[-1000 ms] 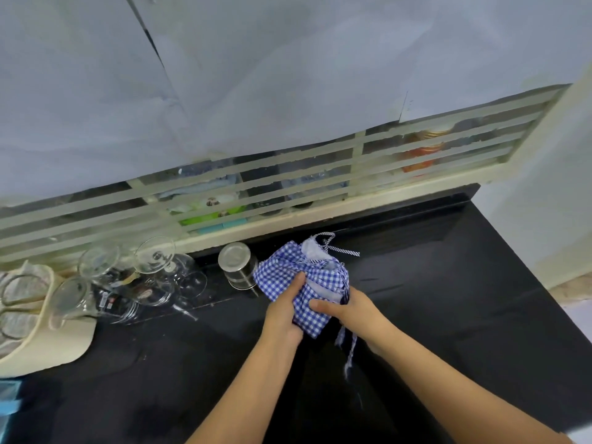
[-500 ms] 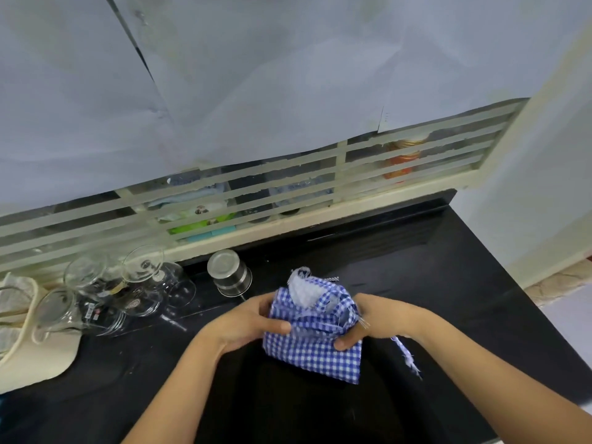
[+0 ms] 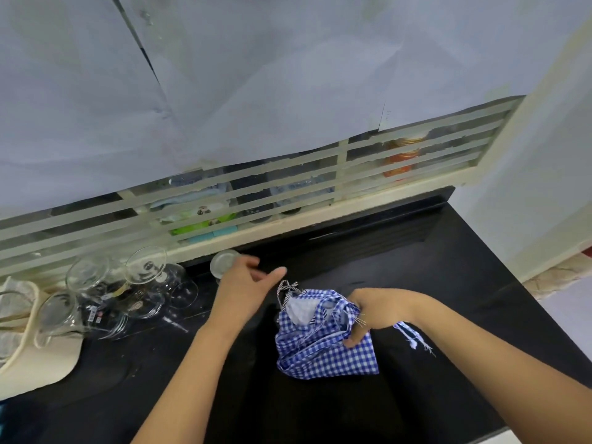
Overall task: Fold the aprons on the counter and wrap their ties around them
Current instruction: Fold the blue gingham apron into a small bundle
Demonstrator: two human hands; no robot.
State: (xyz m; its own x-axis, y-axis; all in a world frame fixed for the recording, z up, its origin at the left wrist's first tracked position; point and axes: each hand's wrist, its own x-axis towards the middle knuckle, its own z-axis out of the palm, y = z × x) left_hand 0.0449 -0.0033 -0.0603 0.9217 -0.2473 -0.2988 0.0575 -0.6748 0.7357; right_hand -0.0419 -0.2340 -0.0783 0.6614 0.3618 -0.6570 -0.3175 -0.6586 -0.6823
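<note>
Blue-check apron is a loose bundle on the black counter, under the right hand, which pinches its upper right edge; left hand hovers just beside it, fingers loose, holding nothing; frayed tie dangles past the right wrist; I'd pin the bundle flat with the left first, then pull that tie snug around, or it'll probably spring open.
</note>
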